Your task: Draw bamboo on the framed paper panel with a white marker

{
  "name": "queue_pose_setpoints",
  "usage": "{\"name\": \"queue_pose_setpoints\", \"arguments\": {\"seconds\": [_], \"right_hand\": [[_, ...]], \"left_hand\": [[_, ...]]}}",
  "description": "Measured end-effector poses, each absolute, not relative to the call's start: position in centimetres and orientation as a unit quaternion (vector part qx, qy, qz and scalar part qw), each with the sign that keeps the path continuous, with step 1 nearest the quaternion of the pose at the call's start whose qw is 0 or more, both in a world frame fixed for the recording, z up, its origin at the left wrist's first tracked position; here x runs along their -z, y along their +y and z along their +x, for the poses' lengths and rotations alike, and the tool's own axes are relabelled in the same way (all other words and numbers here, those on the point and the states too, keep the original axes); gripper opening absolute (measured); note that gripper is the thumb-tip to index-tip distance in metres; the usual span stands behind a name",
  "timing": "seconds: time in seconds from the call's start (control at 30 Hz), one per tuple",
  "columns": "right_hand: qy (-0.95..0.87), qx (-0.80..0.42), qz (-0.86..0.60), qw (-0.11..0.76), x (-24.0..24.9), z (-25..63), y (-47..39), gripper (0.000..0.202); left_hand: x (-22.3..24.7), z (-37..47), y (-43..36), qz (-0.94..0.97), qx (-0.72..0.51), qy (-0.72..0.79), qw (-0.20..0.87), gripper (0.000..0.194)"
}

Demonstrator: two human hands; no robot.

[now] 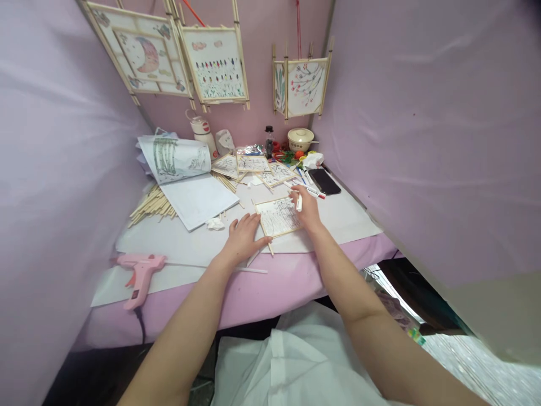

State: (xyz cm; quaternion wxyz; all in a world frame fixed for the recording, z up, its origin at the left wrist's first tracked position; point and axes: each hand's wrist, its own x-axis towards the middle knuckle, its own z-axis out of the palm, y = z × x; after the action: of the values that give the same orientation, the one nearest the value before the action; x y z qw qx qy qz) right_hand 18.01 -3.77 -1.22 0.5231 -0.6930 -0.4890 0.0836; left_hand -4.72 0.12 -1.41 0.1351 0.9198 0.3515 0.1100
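A small panel of white paper in a thin wooden-stick frame point(276, 219) lies on the table, covered in dark drawn lines. My left hand point(245, 237) rests flat with fingers spread at the panel's left edge, its thumb near the lower left corner. Over the panel's right side, my right hand point(307, 210) is closed round a white marker point(299, 203). The drawing under the right fingers is partly hidden, and so is the marker's tip.
Behind the panel are several framed drawings point(252, 163), a black phone point(324, 181) and a lidded bowl point(300, 139). To the left lie a sketch pad point(203, 200), thin sticks point(153, 206) and a pink glue gun point(141, 273). Stick-framed lanterns point(306, 87) hang above.
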Motion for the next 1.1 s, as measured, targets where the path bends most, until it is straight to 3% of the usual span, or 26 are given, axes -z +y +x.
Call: {"name": "queue_pose_setpoints", "arguments": {"seconds": [0.13,0.33,0.47,0.6,0.7,0.8,1.1], "right_hand": [[-0.467,-0.092,-0.729,0.492,2.2,20.6,-4.3,0.006],[-0.456,-0.109,-0.708,0.527,2.0,20.3,-4.6,0.014],[-0.428,-0.15,-0.624,0.636,0.5,19.3,-4.9,0.024],[-0.379,-0.185,-0.498,0.758,-0.8,18.4,-4.6,0.032],[-0.375,-0.177,-0.458,0.786,-1.5,17.9,-3.9,0.032],[-0.407,-0.18,-0.443,0.778,-1.6,17.9,-3.3,0.032],[-0.52,-0.213,-0.525,0.639,2.0,18.3,-2.4,0.024]], "left_hand": [[1.4,-4.8,0.1,0.915,-0.121,0.351,0.158,0.069],[1.3,-5.2,0.3,0.894,-0.165,0.349,0.226,0.066],[0.9,-5.2,0.6,0.859,-0.238,0.334,0.307,0.065],[1.0,-5.1,0.9,0.791,-0.314,0.322,0.414,0.076],[1.4,-5.0,1.2,0.755,-0.329,0.302,0.48,0.062],[1.8,-5.0,1.7,0.724,-0.356,0.297,0.511,0.045],[1.6,-6.4,3.4,0.687,-0.442,0.352,0.457,0.032]]}}
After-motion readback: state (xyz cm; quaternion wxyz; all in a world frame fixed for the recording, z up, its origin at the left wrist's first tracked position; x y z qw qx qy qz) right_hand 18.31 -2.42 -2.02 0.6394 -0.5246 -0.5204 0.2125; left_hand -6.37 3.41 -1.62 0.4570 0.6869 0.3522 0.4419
